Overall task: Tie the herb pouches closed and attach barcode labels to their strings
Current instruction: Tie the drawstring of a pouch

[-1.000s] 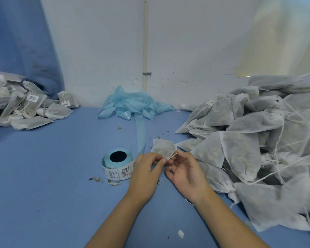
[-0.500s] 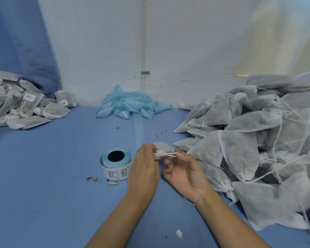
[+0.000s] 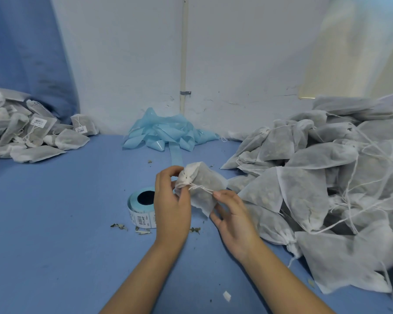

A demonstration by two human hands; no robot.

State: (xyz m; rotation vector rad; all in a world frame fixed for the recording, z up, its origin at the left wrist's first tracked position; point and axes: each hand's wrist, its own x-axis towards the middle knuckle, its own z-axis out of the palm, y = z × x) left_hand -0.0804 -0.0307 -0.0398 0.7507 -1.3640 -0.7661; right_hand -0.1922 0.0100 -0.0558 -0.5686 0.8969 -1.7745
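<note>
Blue sheeting (image 3: 55, 223) covers the worktop below a white wall. Above it, the left hand (image 3: 171, 205) pinches the gathered neck of a herb pouch (image 3: 202, 189), while the right hand (image 3: 234, 220) pinches its white string (image 3: 201, 188) and cradles the bag. Just behind the left hand, the label roll (image 3: 141, 207) shows barcodes whose print is too small to read. Untied pouches (image 3: 327, 189) heap at the right; labelled ones (image 3: 32, 134) lie far left.

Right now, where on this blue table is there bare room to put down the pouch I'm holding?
The widest bare patch is left of the label roll, below the labelled pouches. A smaller strip lies near the table's front edge, between your forearms. The right side is crowded with the pile of untied pouches; blue backing tape fills the far middle.
</note>
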